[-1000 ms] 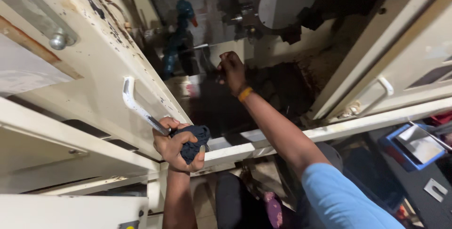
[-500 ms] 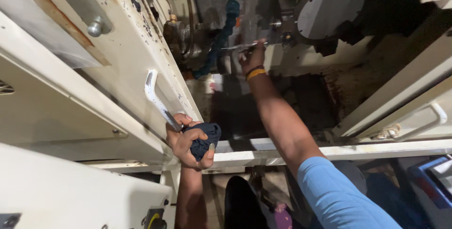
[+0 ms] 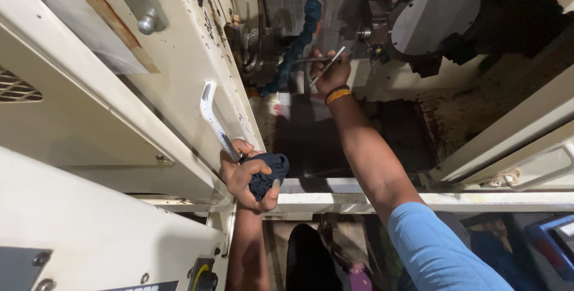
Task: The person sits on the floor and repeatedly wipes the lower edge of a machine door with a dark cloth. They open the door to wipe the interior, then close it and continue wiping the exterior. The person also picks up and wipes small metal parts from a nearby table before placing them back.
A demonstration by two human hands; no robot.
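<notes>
The cream-painted machine enclosure point(image 3: 179, 58) stands open, and inside its dark, stained chamber sit a round grey metal turret disc point(image 3: 435, 19) at the upper right and a blue segmented coolant hose point(image 3: 299, 46) curving down near the middle. A person leans in with both arms.

The right hand point(image 3: 330, 72), wearing an orange-and-black wristband point(image 3: 338, 94), reaches deep into the chamber and pinches a thin silver metal rod point(image 3: 327, 64) between fingers and thumb. The rod lies on a slant, its long axis running from the hand up and to the right, its free tip pointing toward the turret disc. It sits just left of the disc, beside the hose.

The left hand point(image 3: 245, 177) rests at the door's edge, closed tightly around a bunched dark blue cloth point(image 3: 267, 171), with its fingers also against the lower end of the white bar door handle point(image 3: 210, 114). That handle runs diagonally up the door panel.
</notes>
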